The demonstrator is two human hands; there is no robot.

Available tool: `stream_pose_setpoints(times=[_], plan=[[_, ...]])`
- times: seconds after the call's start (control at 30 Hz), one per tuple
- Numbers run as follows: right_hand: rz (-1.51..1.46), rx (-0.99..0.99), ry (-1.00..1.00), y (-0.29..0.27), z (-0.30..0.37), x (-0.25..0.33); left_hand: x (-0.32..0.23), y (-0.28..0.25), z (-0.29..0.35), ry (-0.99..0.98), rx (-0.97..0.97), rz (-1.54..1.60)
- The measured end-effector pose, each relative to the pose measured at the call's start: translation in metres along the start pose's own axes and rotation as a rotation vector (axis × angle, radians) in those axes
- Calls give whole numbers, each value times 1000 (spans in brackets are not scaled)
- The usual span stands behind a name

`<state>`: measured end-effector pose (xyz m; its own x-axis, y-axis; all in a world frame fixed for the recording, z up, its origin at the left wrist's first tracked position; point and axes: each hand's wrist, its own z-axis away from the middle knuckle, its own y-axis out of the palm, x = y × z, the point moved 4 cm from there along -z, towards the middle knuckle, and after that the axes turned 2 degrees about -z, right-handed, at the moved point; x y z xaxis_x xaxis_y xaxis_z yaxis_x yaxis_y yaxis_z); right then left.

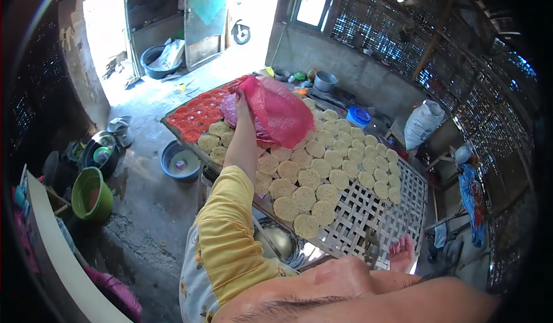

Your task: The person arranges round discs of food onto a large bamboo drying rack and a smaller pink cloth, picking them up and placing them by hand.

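Note:
My left arm, in a yellow sleeve, reaches over the far left part of a woven bamboo rack [360, 222]. At its end my left hand [241, 95] is closed on the edge of a thin pinkish-red sheet [282, 112], which billows to the right; I cannot tell if it is plastic or cloth. Beneath lies a purplish-pink bundle [229, 111], partly covered. Rows of pale round flat cakes [309, 178] cover much of the rack, and red ones [193, 115] fill its far left corner. My right hand [401, 254] hangs by the rack's near right edge, fingers apart, holding nothing.
On the floor at left stand a blue basin [180, 160] with liquid, a green tub [92, 195] and metal pots [120, 128]. Beyond the rack are a blue-lidded tub [358, 116], a metal pot [325, 81] and a white sack [423, 125]. A doorway opens at the back.

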<state>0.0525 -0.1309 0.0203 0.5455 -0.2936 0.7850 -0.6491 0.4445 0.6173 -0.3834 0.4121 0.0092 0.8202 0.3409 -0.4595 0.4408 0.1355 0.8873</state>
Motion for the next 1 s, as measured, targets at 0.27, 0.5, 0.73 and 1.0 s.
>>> stream_pose_setpoints(times=[0.27, 0.5, 0.73, 1.0], plan=[[-22, -102, -165, -23, 64, 9, -80, -128, -157, 388, -175, -954], [114, -269, -274, -10, 112, 36, -130, -33, -23, 909, 4, -1950], [247, -194, -242, 34, 87, 24, -41, 15, 117, 296, 1426, -2143], [236, -191, -182, 15, 87, 17, -7, -11, 118, 218, 1604, -2232]])
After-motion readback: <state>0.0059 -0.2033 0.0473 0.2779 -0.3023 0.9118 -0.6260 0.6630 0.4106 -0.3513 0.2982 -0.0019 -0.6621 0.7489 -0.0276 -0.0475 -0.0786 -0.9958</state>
